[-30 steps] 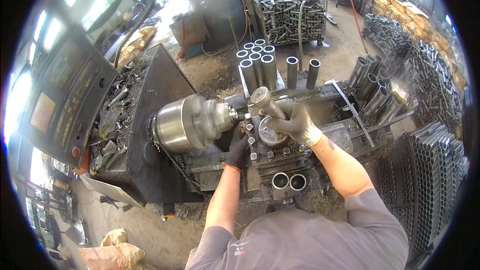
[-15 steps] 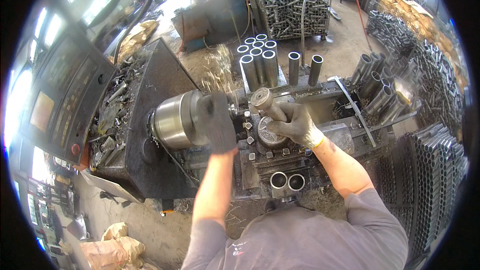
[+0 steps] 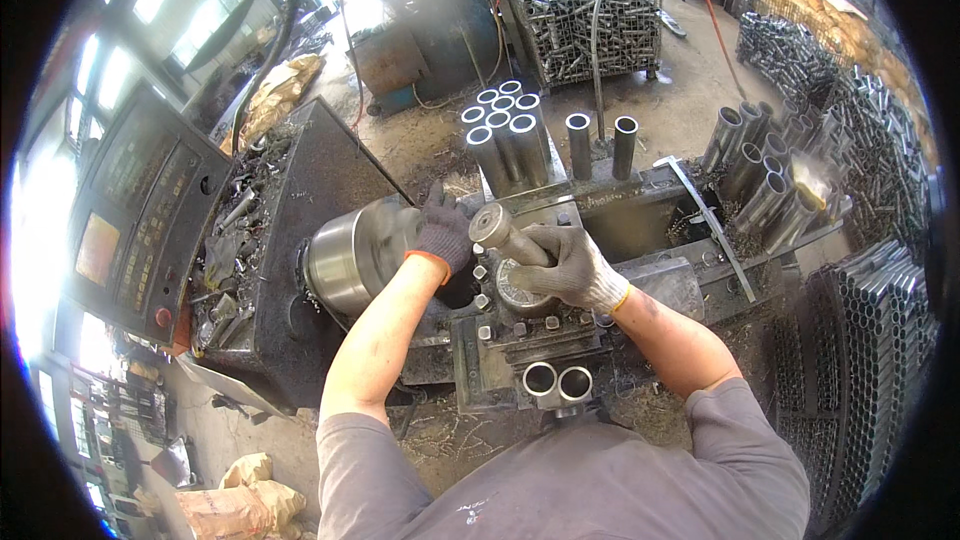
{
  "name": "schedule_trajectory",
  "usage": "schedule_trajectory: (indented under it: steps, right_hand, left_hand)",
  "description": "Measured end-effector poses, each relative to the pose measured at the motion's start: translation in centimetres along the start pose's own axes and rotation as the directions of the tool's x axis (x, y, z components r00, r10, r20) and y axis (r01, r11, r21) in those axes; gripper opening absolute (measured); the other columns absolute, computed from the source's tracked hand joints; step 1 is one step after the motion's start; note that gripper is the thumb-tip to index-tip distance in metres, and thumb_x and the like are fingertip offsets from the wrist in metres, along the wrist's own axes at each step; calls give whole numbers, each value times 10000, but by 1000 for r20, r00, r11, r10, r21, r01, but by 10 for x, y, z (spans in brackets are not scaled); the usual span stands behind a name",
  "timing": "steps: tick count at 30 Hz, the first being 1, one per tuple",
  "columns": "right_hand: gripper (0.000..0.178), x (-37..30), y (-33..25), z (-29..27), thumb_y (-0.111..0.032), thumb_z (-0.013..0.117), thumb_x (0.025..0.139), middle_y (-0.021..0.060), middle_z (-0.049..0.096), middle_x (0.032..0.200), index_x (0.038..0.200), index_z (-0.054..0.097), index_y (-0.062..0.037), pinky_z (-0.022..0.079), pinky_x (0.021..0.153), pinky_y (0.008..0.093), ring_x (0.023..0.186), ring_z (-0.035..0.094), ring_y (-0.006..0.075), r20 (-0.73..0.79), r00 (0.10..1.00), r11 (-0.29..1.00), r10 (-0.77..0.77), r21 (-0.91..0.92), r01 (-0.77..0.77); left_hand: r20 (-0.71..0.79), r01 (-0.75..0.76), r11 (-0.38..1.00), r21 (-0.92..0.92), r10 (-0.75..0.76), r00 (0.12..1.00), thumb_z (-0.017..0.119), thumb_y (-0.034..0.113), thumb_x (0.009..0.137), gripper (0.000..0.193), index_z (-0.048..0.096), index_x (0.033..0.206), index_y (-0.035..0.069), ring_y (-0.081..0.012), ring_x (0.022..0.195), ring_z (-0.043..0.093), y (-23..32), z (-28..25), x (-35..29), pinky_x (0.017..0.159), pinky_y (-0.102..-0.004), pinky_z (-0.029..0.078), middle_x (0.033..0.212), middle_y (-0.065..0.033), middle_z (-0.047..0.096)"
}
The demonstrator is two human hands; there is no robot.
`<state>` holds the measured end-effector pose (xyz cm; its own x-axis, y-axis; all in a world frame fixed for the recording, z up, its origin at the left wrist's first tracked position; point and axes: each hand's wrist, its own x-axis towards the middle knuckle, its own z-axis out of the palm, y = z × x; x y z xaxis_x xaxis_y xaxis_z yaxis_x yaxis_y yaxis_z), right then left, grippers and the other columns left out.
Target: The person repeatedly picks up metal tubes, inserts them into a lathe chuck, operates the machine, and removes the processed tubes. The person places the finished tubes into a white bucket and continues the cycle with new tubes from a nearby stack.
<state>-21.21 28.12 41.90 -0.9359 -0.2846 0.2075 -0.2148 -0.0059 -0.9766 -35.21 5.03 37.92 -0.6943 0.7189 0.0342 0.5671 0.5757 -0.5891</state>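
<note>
My right hand (image 3: pixel 572 265), in a grey knit glove, is wrapped round the tool post lever (image 3: pixel 515 248), a stubby metal handle with a round end. The lever slants up and left from the round top of the tool post (image 3: pixel 525 298). My left hand (image 3: pixel 442 225), in a dark glove with an orange cuff, is beside the right side of the lathe chuck (image 3: pixel 345 258), fingers stretched away from me. I see nothing in it; whether it touches the chuck or a part there, I cannot tell. The chuck's right part looks blurred.
Several steel tubes (image 3: pixel 522 145) stand behind the tool post; more lean at the right (image 3: pixel 745 165). A caliper (image 3: pixel 708 225) lies across the lathe bed. Two short tubes (image 3: pixel 540 378) are close to my body. The control panel (image 3: pixel 130 230) stands left; stacked tubes (image 3: pixel 885 330) fill the right.
My left hand has gone from a blurred, downward-hanging pose before the chuck to stretched fingers at its right side. Airborne chips behind it are gone. My right hand keeps hold of the lever.
</note>
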Motion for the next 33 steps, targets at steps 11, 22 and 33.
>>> schedule_trajectory:
  steps: [11, 22, 33]
  right_hand:
    - [374, 24, -35, -95, -291, 843, 884, 46, 780, 841, 1145, 783, -29, 529, 645, 280, 703, 678, 88, 69, 995, 994, 71, -86, -65]
    - [439, 134, 108, -79, -449, 781, 852, 183, 777, 996, 1212, 769, -199, 592, 859, 502, 955, 757, 388, 266, 925, 415, 269, -899, 138]
    - [438, 132, 141, -69, -466, 778, 879, 134, 782, 964, 1151, 770, -124, 577, 794, 479, 880, 748, 353, 436, 897, 540, 71, -773, 333]
  left_hand:
    - [-331, -116, 950, -291, 14, 943, 650, 279, 901, 436, 719, 1314, 160, -306, 1403, 540, -4, 5, -14, 1320, -548, 225, 1384, -119, 670]
    - [228, 194, 981, 29, -196, 954, 628, 386, 932, 571, 618, 1483, 236, -287, 1450, 554, 3, 33, 19, 1328, -586, 129, 1476, -144, 655]
    - [310, 248, 940, -234, -170, 936, 650, 336, 897, 456, 741, 1296, 136, -264, 1378, 608, 5, 26, 20, 1339, -573, 138, 1379, -114, 713]
